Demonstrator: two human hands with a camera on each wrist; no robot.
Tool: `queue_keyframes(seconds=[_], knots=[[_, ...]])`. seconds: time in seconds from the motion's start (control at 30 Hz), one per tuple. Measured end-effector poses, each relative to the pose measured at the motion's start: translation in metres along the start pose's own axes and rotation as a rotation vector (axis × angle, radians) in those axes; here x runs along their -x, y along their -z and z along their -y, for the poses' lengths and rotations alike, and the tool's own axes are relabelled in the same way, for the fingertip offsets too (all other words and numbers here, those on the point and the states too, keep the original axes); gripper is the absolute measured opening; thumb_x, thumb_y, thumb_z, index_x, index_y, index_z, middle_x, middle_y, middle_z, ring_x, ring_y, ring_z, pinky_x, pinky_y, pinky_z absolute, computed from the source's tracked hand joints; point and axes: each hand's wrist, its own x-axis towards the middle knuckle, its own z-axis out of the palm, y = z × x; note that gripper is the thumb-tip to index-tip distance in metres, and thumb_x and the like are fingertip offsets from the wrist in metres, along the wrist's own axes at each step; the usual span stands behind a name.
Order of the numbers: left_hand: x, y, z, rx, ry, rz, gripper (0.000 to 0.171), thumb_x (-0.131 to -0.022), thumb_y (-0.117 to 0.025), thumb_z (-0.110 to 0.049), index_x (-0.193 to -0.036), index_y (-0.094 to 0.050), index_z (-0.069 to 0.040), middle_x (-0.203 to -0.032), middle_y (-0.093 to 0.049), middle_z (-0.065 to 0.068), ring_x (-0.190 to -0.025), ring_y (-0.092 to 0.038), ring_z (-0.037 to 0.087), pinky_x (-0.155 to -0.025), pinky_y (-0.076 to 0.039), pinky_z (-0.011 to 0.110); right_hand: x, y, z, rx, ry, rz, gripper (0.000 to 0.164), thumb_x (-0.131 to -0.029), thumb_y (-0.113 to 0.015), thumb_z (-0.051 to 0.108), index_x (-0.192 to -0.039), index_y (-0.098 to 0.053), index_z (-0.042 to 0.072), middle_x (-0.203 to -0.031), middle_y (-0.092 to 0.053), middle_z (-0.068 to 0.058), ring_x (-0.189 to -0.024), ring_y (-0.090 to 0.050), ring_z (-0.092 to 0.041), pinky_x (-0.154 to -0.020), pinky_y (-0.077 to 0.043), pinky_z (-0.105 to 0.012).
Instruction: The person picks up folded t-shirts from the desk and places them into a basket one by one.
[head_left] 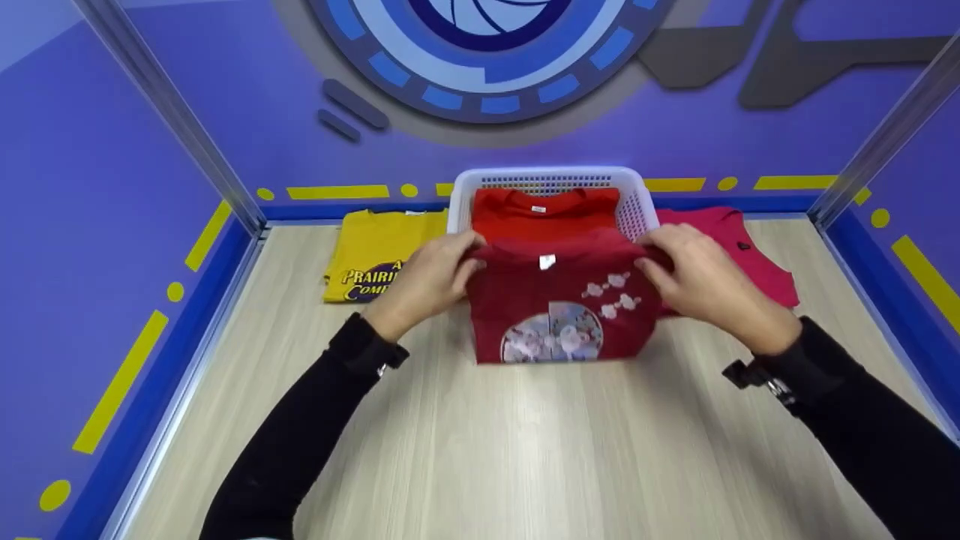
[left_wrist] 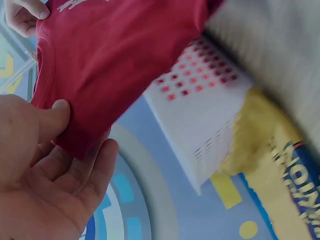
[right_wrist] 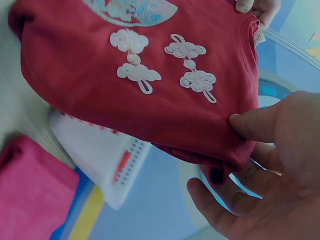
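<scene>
A folded dark red shirt [head_left: 555,300] with a floral half-circle print and white knot shapes hangs in front of the basket. My left hand [head_left: 435,277] pinches its upper left corner between thumb and fingers. At the upper right corner my right hand [head_left: 701,281] pinches it likewise, as the right wrist view also shows, with the thumb on the front of the shirt [right_wrist: 165,90]. Behind it stands a white perforated basket [head_left: 551,176] holding a bright red shirt [head_left: 525,217]. The dark red shirt hides the basket's front.
A folded yellow shirt [head_left: 375,247] with printed lettering lies left of the basket. To the right lies a folded pink shirt [head_left: 765,262], partly behind my right hand. Blue-purple panels [head_left: 225,90] wall in the wooden table [head_left: 525,450] at the back and both sides.
</scene>
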Motion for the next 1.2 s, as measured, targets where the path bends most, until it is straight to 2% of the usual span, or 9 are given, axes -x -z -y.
queue_keyframes(seconds=[0.13, 0.23, 0.4, 0.63, 0.8, 0.97, 1.07, 1.2], knots=[[-0.026, 0.014, 0.006, 0.009, 0.028, -0.021, 0.019, -0.112, -0.064, -0.015, -0.13, -0.069, -0.011, -0.122, -0.077, 0.009, -0.109, -0.071, 0.025, -0.102, -0.061, 0.042, -0.028, 0.007, -0.005, 0.012, -0.034, 0.008, 0.021, -0.106, -0.07, 0.009, -0.123, -0.073, -0.003, -0.117, -0.076, -0.023, -0.11, -0.066, -0.041, -0.097, -0.055, -0.06], [-0.045, 0.02, 0.01, -0.006, 0.057, -0.005, 0.02, -0.113, -0.063, -0.017, -0.131, -0.068, -0.012, -0.123, -0.077, 0.009, -0.107, -0.07, 0.026, -0.1, -0.06, 0.041, -0.048, 0.008, -0.013, 0.018, -0.055, 0.018, 0.023, -0.107, -0.069, 0.009, -0.125, -0.073, -0.004, -0.12, -0.075, -0.025, -0.114, -0.067, -0.043, -0.101, -0.054, -0.062], [-0.073, 0.022, 0.015, -0.066, 0.101, 0.056, 0.02, -0.114, -0.061, -0.019, -0.131, -0.067, -0.011, -0.123, -0.077, 0.01, -0.108, -0.07, 0.028, -0.101, -0.059, 0.044, -0.074, 0.006, -0.029, 0.038, -0.088, 0.039, 0.027, -0.107, -0.067, 0.01, -0.128, -0.073, -0.006, -0.125, -0.075, -0.029, -0.121, -0.068, -0.048, -0.105, -0.053, -0.065], [-0.105, 0.024, 0.024, -0.093, 0.195, 0.087, 0.024, -0.114, -0.061, -0.021, -0.135, -0.068, -0.011, -0.129, -0.076, 0.014, -0.117, -0.071, 0.031, -0.104, -0.057, 0.047, -0.101, 0.0, -0.046, 0.068, -0.149, 0.058, 0.029, -0.108, -0.065, 0.013, -0.128, -0.072, -0.006, -0.125, -0.074, -0.029, -0.119, -0.069, -0.048, -0.104, -0.054, -0.064], [-0.12, 0.013, 0.035, -0.101, 0.251, 0.137, 0.026, -0.112, -0.062, -0.018, -0.136, -0.068, -0.009, -0.131, -0.075, 0.015, -0.12, -0.071, 0.031, -0.107, -0.057, 0.048, -0.113, -0.014, -0.057, 0.105, -0.172, 0.105, 0.027, -0.106, -0.063, 0.012, -0.124, -0.072, -0.006, -0.118, -0.074, -0.03, -0.11, -0.069, -0.046, -0.096, -0.056, -0.061], [-0.126, -0.003, 0.043, -0.211, 0.278, 0.18, 0.02, -0.109, -0.064, -0.015, -0.126, -0.071, -0.006, -0.129, -0.075, 0.017, -0.123, -0.07, 0.034, -0.109, -0.057, 0.051, -0.12, -0.035, -0.066, 0.15, -0.168, 0.128, 0.019, -0.103, -0.063, 0.012, -0.109, -0.073, -0.003, -0.103, -0.074, -0.028, -0.095, -0.068, -0.045, -0.086, -0.055, -0.059], [-0.128, -0.011, 0.045, -0.271, 0.293, 0.22, 0.016, -0.106, -0.064, -0.012, -0.118, -0.071, -0.004, -0.129, -0.074, 0.017, -0.12, -0.071, 0.034, -0.105, -0.059, 0.05, -0.122, -0.048, -0.072, 0.177, -0.159, 0.15, 0.016, -0.102, -0.063, 0.012, -0.102, -0.072, -0.002, -0.099, -0.075, -0.026, -0.094, -0.07, -0.047, -0.09, -0.055, -0.061], [-0.13, -0.021, 0.044, -0.329, 0.308, 0.247, 0.016, -0.103, -0.065, -0.01, -0.116, -0.072, -0.003, -0.132, -0.073, 0.018, -0.119, -0.072, 0.035, -0.101, -0.062, 0.051, -0.124, -0.06, -0.077, 0.209, -0.174, 0.19, 0.018, -0.103, -0.063, 0.013, -0.102, -0.073, -0.002, -0.098, -0.076, -0.023, -0.095, -0.071, -0.045, -0.095, -0.053, -0.06]])
